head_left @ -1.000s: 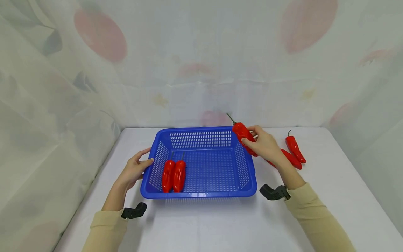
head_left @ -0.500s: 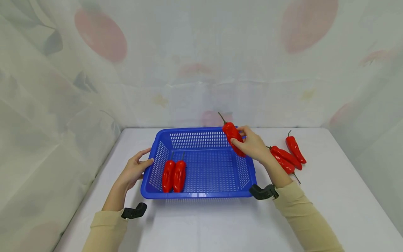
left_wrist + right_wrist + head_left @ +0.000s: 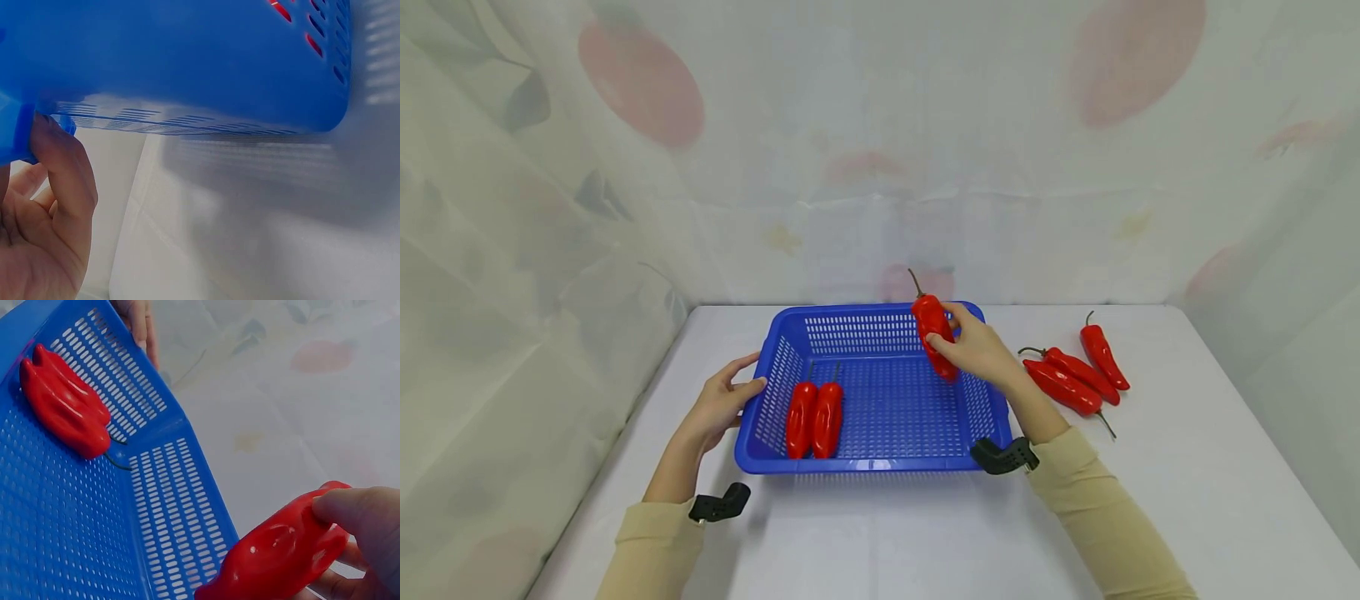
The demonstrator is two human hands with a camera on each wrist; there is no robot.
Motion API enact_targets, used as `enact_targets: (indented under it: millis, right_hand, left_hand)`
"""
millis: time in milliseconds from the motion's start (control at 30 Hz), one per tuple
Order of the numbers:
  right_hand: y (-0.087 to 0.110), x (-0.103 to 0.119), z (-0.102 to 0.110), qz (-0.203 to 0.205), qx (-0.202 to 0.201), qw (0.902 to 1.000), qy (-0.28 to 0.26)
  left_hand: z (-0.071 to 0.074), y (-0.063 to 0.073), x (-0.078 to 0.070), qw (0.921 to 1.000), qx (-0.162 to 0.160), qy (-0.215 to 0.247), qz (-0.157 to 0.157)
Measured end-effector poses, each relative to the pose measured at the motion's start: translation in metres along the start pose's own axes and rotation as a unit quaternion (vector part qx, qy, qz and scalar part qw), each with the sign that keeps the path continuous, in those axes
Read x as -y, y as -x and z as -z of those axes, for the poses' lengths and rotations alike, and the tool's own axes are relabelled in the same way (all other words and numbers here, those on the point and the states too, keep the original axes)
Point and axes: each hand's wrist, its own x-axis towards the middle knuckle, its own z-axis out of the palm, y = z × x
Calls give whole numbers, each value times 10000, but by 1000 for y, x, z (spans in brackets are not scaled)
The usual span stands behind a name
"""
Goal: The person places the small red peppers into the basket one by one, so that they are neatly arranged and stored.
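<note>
White table [image 3: 880, 533], basket [image 3: 872, 465] mid-table. Left hand [image 3: 718, 406] grips basket's left rim. Right hand [image 3: 981, 348] is nearer the held pepper [image 3: 929, 322]: thumb and fingers closed on it. Pepper sits just left of those fingers, above basket's right half, long axis near-to-far, stem away. Two peppers [image 3: 827, 419] inside, left end; three loose peppers [image 3: 1063, 387] on table, right.

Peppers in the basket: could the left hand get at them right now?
Probably not without letting go: the left hand holds the blue basket by its rim, and the side wall separates it from the two peppers.
</note>
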Motion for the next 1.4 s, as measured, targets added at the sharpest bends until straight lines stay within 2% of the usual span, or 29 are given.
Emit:
enact_targets:
  millis: [300,767,1033,1400]
  right_hand:
    - [-6,6,-14,28,142,9999,-82]
    - [-18,10,-35,-236,467,9976,-451]
    - [-22,12,-46,-387,685,9933,-846]
    - [-27,16,-61,-487,864,9929,-658]
  left_hand:
    - [0,0,-1,10000,18,10,19]
    - [0,-1,0,10000,-1,39,-18]
    - [0,0,-1,10000,11,-5,-24]
    - [-1,0,-1,10000,3,30,-31]
